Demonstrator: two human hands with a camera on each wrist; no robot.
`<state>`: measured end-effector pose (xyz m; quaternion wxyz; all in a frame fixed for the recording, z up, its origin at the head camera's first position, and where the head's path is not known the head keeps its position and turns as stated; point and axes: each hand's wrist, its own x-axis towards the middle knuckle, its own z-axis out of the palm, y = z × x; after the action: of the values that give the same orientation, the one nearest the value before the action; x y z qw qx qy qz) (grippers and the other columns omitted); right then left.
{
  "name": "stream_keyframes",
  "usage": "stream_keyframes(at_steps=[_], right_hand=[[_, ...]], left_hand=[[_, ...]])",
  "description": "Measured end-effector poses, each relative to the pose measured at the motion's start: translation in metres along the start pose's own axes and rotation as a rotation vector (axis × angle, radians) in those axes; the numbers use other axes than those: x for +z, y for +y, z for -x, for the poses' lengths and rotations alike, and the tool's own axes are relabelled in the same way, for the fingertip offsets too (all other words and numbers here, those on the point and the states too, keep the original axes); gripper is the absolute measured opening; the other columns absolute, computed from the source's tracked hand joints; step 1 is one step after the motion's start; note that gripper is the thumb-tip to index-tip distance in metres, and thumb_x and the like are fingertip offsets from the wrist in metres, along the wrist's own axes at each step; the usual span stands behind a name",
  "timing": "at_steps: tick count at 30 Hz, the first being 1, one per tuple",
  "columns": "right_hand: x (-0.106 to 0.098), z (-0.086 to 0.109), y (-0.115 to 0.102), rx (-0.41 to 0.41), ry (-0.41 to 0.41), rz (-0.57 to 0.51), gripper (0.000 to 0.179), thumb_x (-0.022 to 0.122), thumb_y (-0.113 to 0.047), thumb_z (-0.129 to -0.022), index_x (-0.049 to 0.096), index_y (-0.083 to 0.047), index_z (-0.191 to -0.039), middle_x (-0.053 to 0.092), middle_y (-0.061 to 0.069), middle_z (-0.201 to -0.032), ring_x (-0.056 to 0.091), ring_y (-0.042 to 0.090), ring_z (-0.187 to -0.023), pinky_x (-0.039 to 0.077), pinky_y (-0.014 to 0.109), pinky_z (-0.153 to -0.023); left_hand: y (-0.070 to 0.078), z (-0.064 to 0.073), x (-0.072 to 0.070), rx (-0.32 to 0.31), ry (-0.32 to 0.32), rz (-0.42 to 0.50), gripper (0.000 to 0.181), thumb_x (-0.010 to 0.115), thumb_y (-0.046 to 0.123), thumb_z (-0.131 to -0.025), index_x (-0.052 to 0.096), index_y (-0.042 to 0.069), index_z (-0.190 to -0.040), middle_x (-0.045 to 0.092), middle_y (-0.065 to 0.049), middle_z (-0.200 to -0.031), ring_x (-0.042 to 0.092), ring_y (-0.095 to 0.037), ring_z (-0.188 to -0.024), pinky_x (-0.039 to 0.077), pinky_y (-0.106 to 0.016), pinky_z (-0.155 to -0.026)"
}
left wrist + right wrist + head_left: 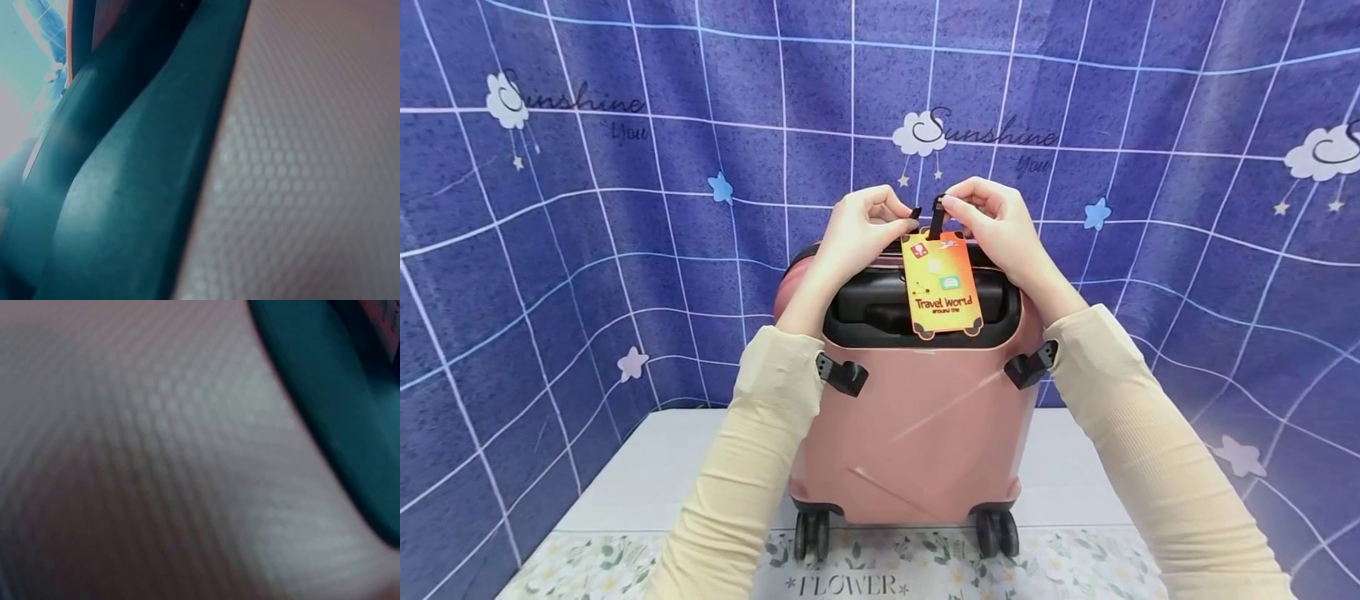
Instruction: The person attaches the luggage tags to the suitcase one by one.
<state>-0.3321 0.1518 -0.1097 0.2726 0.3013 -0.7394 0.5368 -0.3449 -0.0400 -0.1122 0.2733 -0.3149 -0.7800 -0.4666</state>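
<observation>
Head view: the left hand [867, 227] pinches the short end of a black strap [937, 222], and the right hand [997, 223] pinches its other end (seemingly the buckle end); the yellow-orange luggage tag [942, 292] hangs from that strap over the dark recess [850, 302] at the top of the pink suitcase [917, 433]; to work the strap well, I judge, both ends want a light grip near the tips, the band flat and untwisted, the tag facing outward; whether the strap passes around a handle is hidden behind tag and fingers. Left wrist view: only blurred shell and recess rim fill the frame, the hand out of sight; an orange edge at top left may be the tag. Right wrist view: likewise shell and rim, no fingers; a reddish sliver, cut off at the upper right corner, is too dim to identify.
</observation>
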Motion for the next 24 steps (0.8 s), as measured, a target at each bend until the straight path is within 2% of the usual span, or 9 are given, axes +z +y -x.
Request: stream_keyframes(at_steps=[5,13,18,24], right_hand=[[0.0002,0.0005,0.0031,-0.01,-0.003,-0.002,0.011,0.062,-0.016,-0.09,0.068,-0.008,-0.093,0.066,-0.009,-0.076,0.058,0.008,-0.074,0.046,0.023,-0.066],[-0.0004,0.0016,0.0044,-0.072,-0.021,0.009,0.019,0.062,-0.015,-0.09,0.064,-0.009,-0.108,0.064,-0.001,-0.077,0.05,0.013,-0.064,0.042,0.023,-0.061],[-0.0004,0.003,0.0033,-0.078,-0.009,0.015,0.015,0.063,-0.015,-0.09,0.063,-0.012,-0.104,0.062,-0.006,-0.073,0.048,0.019,-0.062,0.04,0.025,-0.058],[0.0005,0.0044,0.0042,-0.074,-0.016,0.002,0.017,0.065,-0.015,-0.088,0.066,-0.011,-0.105,0.064,-0.003,-0.075,0.047,0.02,-0.062,0.041,0.024,-0.058]], left_hand=[[0.0006,0.0004,0.002,0.013,0.001,-0.019,0.008,0.069,0.011,-0.084,0.067,0.004,-0.088,0.071,-0.011,-0.089,0.067,-0.015,-0.077,0.051,-0.022,-0.069],[0.0033,-0.0007,0.0021,0.023,0.0,-0.064,0.009,0.068,0.011,-0.084,0.068,0.004,-0.089,0.071,-0.011,-0.089,0.067,-0.015,-0.077,0.051,-0.021,-0.068],[0.0049,-0.0006,0.0023,0.018,-0.006,-0.063,0.009,0.069,0.012,-0.084,0.07,0.004,-0.09,0.071,-0.01,-0.089,0.067,-0.015,-0.076,0.052,-0.021,-0.069],[0.0042,0.0011,0.0015,0.023,-0.022,-0.084,0.009,0.069,0.013,-0.084,0.071,0.006,-0.09,0.071,-0.009,-0.089,0.068,-0.015,-0.077,0.053,-0.024,-0.072]])
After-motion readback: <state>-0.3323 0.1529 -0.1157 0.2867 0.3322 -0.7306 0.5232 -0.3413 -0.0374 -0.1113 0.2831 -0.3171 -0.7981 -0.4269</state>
